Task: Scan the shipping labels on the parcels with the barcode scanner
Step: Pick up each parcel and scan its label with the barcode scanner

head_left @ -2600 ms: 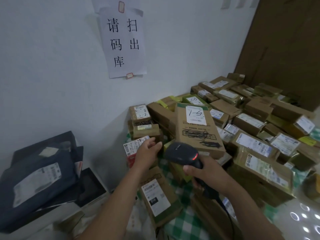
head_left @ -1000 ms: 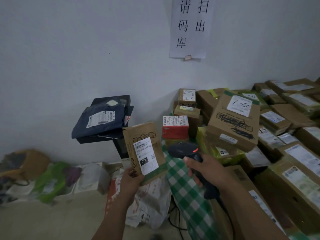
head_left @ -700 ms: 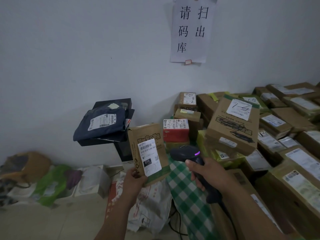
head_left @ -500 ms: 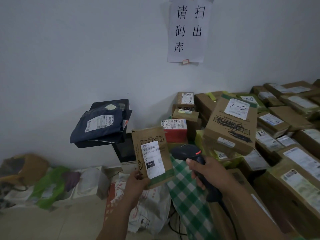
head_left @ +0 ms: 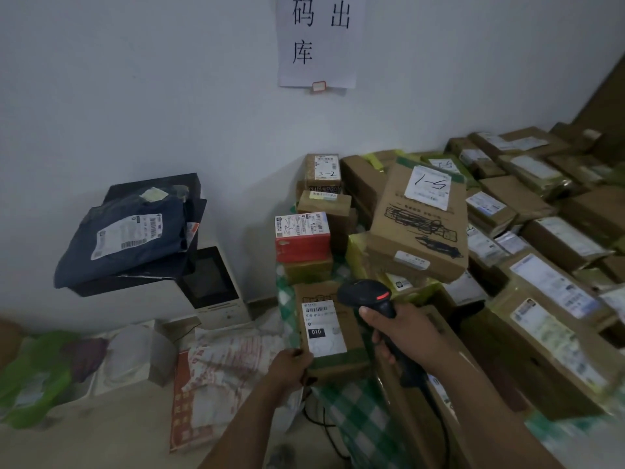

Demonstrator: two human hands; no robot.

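View: head
Landmark: red box [head_left: 302, 243], white label on top, at the left end of the worktop [head_left: 355, 418], which is covered in green-checked cloth.
Parcel [head_left: 338, 363]: brown carton just below the red box, its labelled face turned to the camera.
Shipping label [head_left: 323, 328]: white, on the parcel's face, barcode at its top, black patch reading 010.
Left hand [head_left: 291, 367]: grip holding the parcel's lower left corner.
Barcode scanner [head_left: 368, 296]: black, below and right of the red box, head just beside the label's upper right corner, red strip glowing.
Right hand [head_left: 406, 333]: grip wrapped round the scanner's handle.
Large carton [head_left: 419, 225]: right of the red box, tilted, paper marked 1-5.
Other parcels [head_left: 548, 282]: piled further right.
Dark mailer bag [head_left: 128, 242]: left of the red box, on a white machine [head_left: 216, 289].
Wall notice [head_left: 318, 42]: above the red box.
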